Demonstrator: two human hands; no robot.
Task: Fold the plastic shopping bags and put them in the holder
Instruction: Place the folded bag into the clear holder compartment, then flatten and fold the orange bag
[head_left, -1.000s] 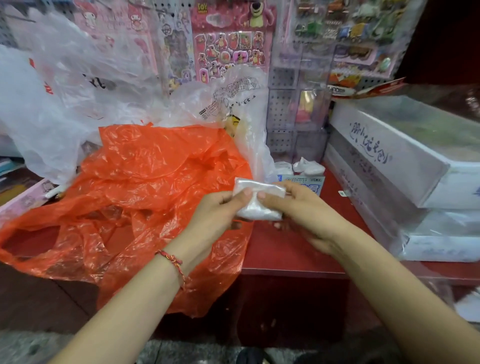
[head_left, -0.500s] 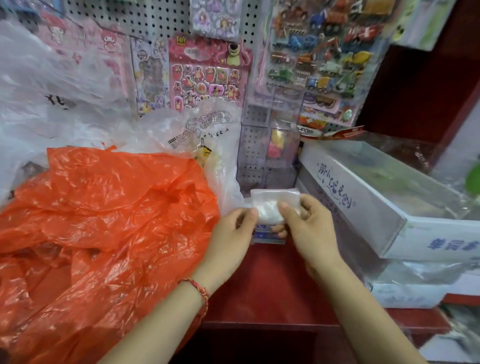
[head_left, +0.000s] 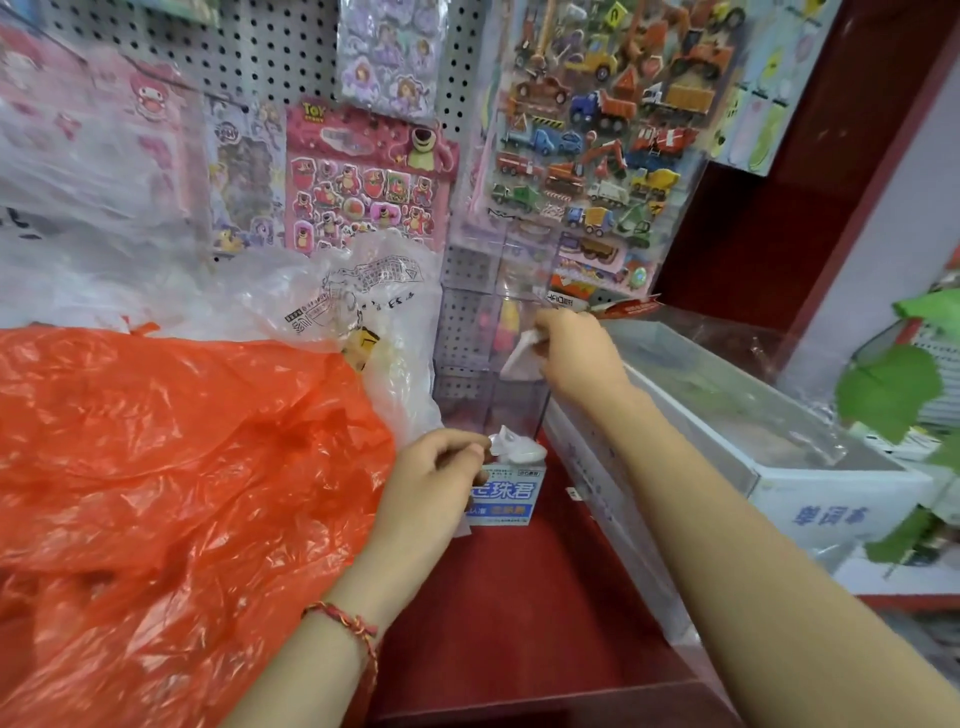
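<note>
Right hand (head_left: 577, 359) raised, pinching folded bag (head_left: 521, 349)

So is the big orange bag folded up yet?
Not folded. The orange bag lies spread out and crinkly, covering the left of the red counter.

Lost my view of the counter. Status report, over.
Right grip pinching folded white bag up at clear box. Left grip curled beside blue-and-white carton, hold unclear. Orange bag heaped left, not blocking.
</note>
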